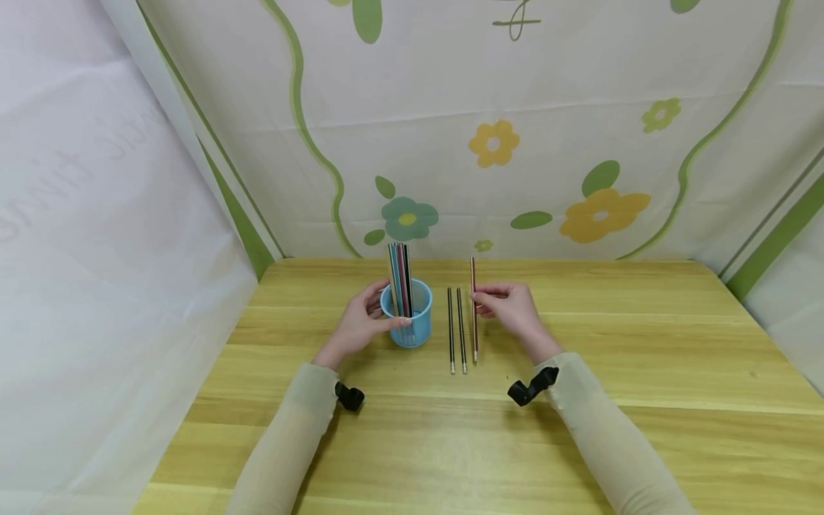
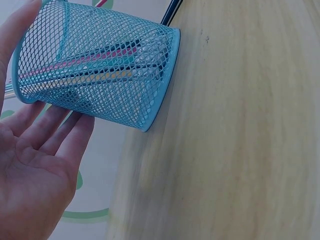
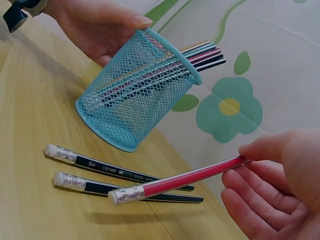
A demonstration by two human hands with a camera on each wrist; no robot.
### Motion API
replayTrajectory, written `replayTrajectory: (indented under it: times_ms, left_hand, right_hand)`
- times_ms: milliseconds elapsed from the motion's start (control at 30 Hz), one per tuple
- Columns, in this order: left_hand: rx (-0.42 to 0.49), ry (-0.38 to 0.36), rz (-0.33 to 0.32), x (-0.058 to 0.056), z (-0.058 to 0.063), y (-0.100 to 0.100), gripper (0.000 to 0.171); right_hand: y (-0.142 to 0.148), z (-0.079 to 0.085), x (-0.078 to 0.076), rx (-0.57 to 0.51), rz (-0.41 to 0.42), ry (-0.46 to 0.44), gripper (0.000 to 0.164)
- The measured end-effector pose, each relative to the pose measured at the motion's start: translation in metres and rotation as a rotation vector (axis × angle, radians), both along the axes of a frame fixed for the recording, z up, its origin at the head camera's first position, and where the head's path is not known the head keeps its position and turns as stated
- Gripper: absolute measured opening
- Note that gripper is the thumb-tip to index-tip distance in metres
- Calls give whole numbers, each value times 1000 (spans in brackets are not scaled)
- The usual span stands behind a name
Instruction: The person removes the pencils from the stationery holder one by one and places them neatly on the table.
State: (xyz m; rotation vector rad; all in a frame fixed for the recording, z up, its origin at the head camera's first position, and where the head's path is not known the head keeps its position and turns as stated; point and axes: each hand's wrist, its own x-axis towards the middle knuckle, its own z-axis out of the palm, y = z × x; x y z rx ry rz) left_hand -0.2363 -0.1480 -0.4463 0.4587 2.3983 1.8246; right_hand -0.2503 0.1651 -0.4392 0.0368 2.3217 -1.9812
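Observation:
A light blue mesh pen cup (image 1: 412, 330) stands on the wooden table with several pencils (image 1: 400, 275) leaning inside it. My left hand (image 1: 363, 320) holds the cup from its left side, thumb at the rim and fingers round the back. In the right wrist view my right hand (image 3: 272, 187) pinches a red pencil (image 3: 185, 179) between thumb and fingers, its white eraser end pointing down and away from the hand. Two black pencils (image 3: 117, 170) lie side by side on the table between the cup and the red pencil, erasers toward me.
The wooden table (image 1: 412, 443) runs back to a white cloth backdrop (image 1: 412, 86) printed with flowers and green lines. Another white cloth (image 1: 116, 286) borders the table's left side. Black camera mounts (image 1: 533, 386) sit on both wrists.

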Motion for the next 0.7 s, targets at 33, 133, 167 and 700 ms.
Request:
replayTrajectory:
  times_ms: [33,133,167,700]
  left_hand:
    - [1,-1,-1,0,0,0,90]
    - [5,-2,-2,0,0,-1,90]
    - [6,-1,-2,0,-1,0,89]
    - [11,-25,-8,2,5,1,88]
  right_hand:
    - [0,-1,0,1,2,-5,35]
    - [2,-4,1,-3,14,-20,36]
    - [2,-5,2,-4,15,-26,35]
    - [1,-15,4,11,20,-109,32]
